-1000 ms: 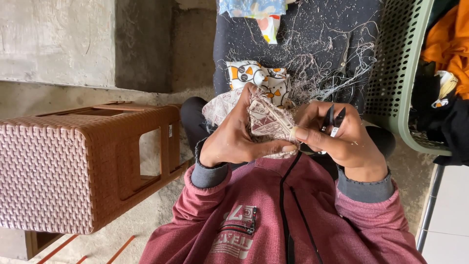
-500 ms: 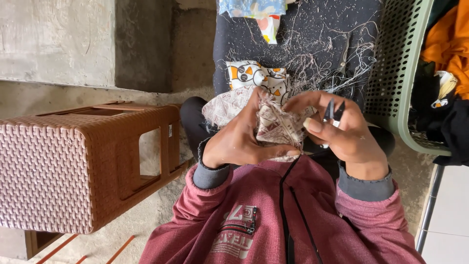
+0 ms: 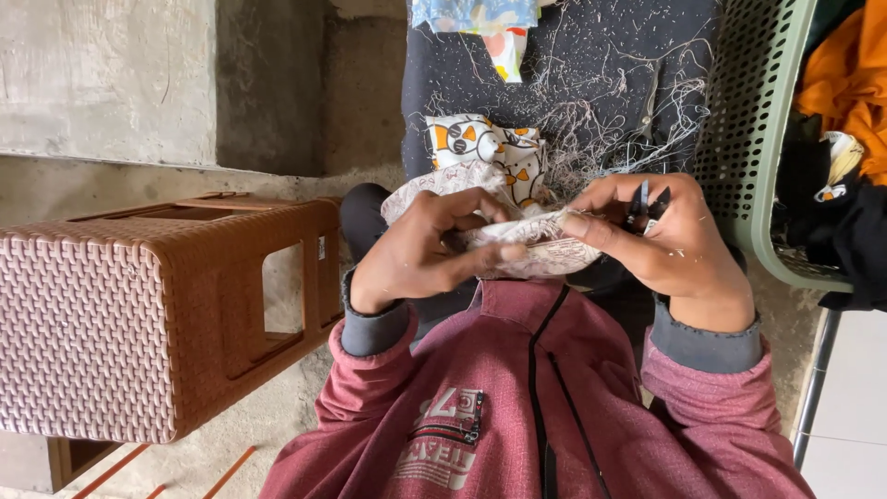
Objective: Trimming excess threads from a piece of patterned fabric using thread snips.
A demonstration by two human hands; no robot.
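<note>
Grip: a patterned cloth (image 3: 531,249) is being pinched between both hands above the lap. The left hand (image 3: 420,254) is being closed on its near edge, thumb on top; the right hand (image 3: 665,240) is being pressed on its other end, with small black snips (image 3: 647,201) being held in the fingers. Beyond, loose threads (image 3: 601,111) are being scattered over a dark cloth (image 3: 554,55). A brown stool (image 3: 157,314) is being shown left, a green basket (image 3: 753,139) right.

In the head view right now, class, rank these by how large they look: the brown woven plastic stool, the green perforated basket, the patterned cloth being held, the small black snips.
1. brown woven plastic stool, though it sits nearer the camera
2. green perforated basket, partly cut off
3. patterned cloth
4. small black snips
</note>
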